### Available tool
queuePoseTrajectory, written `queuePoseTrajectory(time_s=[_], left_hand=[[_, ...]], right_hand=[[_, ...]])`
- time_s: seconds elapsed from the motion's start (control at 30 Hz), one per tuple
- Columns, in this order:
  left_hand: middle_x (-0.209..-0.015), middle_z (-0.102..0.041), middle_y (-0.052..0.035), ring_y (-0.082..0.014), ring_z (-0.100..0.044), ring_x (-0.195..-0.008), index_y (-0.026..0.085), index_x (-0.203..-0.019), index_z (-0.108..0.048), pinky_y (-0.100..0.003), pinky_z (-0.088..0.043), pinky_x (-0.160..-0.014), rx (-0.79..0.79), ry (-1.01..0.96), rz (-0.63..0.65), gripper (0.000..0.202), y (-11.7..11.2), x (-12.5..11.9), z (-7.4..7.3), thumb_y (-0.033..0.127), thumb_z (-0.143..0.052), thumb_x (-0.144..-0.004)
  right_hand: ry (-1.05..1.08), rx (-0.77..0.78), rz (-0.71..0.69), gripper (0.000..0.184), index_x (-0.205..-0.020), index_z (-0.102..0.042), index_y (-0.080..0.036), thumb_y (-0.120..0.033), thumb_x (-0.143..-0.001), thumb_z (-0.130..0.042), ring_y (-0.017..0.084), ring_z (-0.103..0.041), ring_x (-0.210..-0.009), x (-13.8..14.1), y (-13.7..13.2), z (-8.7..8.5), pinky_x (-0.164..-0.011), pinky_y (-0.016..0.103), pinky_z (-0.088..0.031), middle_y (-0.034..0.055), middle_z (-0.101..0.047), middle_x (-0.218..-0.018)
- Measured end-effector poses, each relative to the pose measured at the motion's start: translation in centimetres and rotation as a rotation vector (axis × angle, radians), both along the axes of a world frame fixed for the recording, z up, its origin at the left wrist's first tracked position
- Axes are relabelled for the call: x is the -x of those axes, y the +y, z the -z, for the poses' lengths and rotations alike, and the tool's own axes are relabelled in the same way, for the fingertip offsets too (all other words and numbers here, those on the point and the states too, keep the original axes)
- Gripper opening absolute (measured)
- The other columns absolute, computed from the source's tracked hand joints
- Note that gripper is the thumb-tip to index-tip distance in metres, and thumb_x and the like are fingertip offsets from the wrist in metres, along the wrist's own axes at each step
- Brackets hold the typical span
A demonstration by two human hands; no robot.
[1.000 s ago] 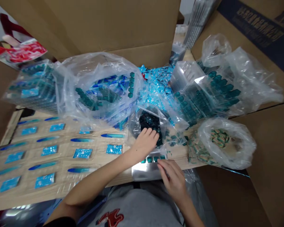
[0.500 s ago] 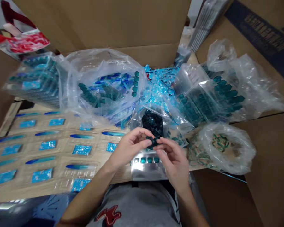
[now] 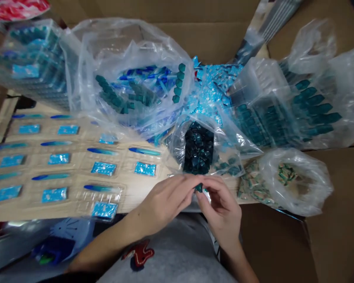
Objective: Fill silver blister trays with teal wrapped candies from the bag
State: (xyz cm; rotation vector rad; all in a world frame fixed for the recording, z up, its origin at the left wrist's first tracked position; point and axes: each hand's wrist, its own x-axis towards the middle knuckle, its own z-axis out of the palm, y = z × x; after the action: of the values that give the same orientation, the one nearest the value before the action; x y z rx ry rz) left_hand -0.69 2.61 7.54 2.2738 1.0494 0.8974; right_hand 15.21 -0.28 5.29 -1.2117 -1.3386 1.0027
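Cardboard walls (image 3: 215, 39) ring the bench (image 3: 132, 192). Left hand (image 3: 165, 198) & right hand (image 3: 221, 208) meet at 6 o'clock, each grip pinched shut on one small teal piece (image 3: 198, 188), just below the open bag (image 3: 199, 147). Best kept a light pinch, low over the bench, so it can't ping off.
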Motion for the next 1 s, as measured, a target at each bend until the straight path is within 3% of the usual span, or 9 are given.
queuePoseTrajectory(time_s=[0.17, 0.3, 0.37, 0.43, 0.5, 0.6, 0.67, 0.83, 1.0], left_hand=[[-0.086, -0.071, -0.0072, -0.0166, -0.067, -0.078, 0.015, -0.118, -0.055, -0.028, -0.057, -0.071, -0.072, 0.135, 0.002, 0.026, -3.3, 1.8, 4.2, 0.016, -0.042, -0.096], [-0.084, -0.070, -0.0055, -0.0148, -0.066, -0.072, 0.019, -0.112, -0.062, -0.025, -0.054, -0.066, 0.011, 0.050, -0.046, 0.024, -6.6, 3.4, 8.0, 0.016, -0.046, -0.094], [-0.087, -0.071, -0.0047, -0.0144, -0.067, -0.075, 0.021, -0.114, -0.061, -0.024, -0.054, -0.068, 0.137, -0.008, -0.086, 0.024, -7.5, 4.0, 8.9, 0.019, -0.048, -0.094], [-0.088, -0.071, -0.0045, -0.0143, -0.067, -0.077, 0.021, -0.116, -0.057, -0.024, -0.054, -0.069, 0.264, -0.082, -0.150, 0.024, -7.7, 4.4, 8.9, 0.022, -0.049, -0.094], [-0.089, -0.071, -0.0049, -0.0146, -0.066, -0.079, 0.019, -0.110, -0.057, -0.026, -0.053, -0.072, 0.310, -0.096, -0.191, 0.018, -7.5, 4.7, 8.8, 0.023, -0.048, -0.095], [-0.086, -0.071, -0.0034, -0.0159, -0.062, -0.080, 0.017, -0.091, -0.060, -0.030, -0.049, -0.075, 0.124, 0.094, -0.130, 0.012, -7.1, 4.7, 9.3, 0.021, -0.049, -0.095], [-0.081, -0.070, -0.0019, -0.0166, -0.059, -0.077, 0.017, -0.087, -0.061, -0.031, -0.045, -0.074, -0.034, 0.236, -0.070, 0.014, -7.1, 4.3, 10.2, 0.023, -0.051, -0.094], [-0.073, -0.065, -0.0013, -0.0164, -0.055, -0.072, 0.017, -0.082, -0.061, -0.030, -0.041, -0.069, -0.097, 0.353, -0.024, 0.016, -7.0, 3.1, 12.0, 0.024, -0.052, -0.093], [-0.069, -0.062, -0.0031, -0.0173, -0.054, -0.071, 0.015, -0.076, -0.060, -0.031, -0.040, -0.069, -0.102, 0.445, 0.027, 0.018, -6.6, 2.6, 11.7, 0.015, -0.051, -0.092]], right_hand=[[0.108, 0.356, -0.196, 0.010, -0.093, -0.064, -0.022, -0.025, -0.083, -0.063, 0.015, -0.069, -0.071, 0.4, -2.4, 3.0, -0.066, 0.027, -0.057, 0.0023, -0.071, -0.080], [0.475, 0.723, -0.357, 0.033, -0.091, -0.060, -0.019, -0.052, -0.082, -0.062, 0.017, -0.069, -0.056, 1.5, -4.6, 5.4, -0.057, 0.030, -0.057, 0.0016, -0.069, -0.065], [0.499, 0.760, -0.346, 0.035, -0.088, -0.060, -0.019, -0.054, -0.081, -0.063, 0.016, -0.068, -0.055, 1.8, -4.8, 5.8, -0.054, 0.029, -0.056, 0.0017, -0.069, -0.068], [0.338, 0.637, -0.293, 0.028, -0.087, -0.062, -0.020, -0.047, -0.082, -0.064, 0.016, -0.069, -0.059, 2.0, -4.4, 5.8, -0.056, 0.028, -0.056, 0.0021, -0.071, -0.075], [0.042, 0.373, -0.212, 0.016, -0.088, -0.063, -0.022, -0.037, -0.085, -0.063, 0.018, -0.070, -0.071, 2.0, -3.3, 5.7, -0.064, 0.030, -0.056, 0.0037, -0.073, -0.083], [-0.470, -0.100, -0.166, 0.006, -0.090, -0.065, -0.022, -0.024, -0.088, -0.060, 0.020, -0.069, -0.082, 2.3, -1.4, 6.3, -0.073, 0.034, -0.051, 0.0061, -0.074, -0.088], [-0.653, -0.264, -0.218, 0.007, -0.091, -0.066, -0.021, -0.022, -0.089, -0.059, 0.021, -0.068, -0.082, 2.5, -0.5, 7.1, -0.073, 0.036, -0.049, 0.0072, -0.075, -0.090], [-0.704, -0.324, -0.343, 0.016, -0.098, -0.068, -0.023, -0.018, -0.092, -0.054, 0.022, -0.065, -0.090, 2.1, 0.2, 8.4, -0.079, 0.037, -0.046, 0.0062, -0.075, -0.099], [-0.804, -0.363, -0.466, 0.027, -0.112, -0.066, -0.025, -0.016, -0.094, -0.047, 0.024, -0.064, -0.096, 1.6, 0.4, 8.4, -0.079, 0.039, -0.048, 0.0062, -0.074, -0.107]])
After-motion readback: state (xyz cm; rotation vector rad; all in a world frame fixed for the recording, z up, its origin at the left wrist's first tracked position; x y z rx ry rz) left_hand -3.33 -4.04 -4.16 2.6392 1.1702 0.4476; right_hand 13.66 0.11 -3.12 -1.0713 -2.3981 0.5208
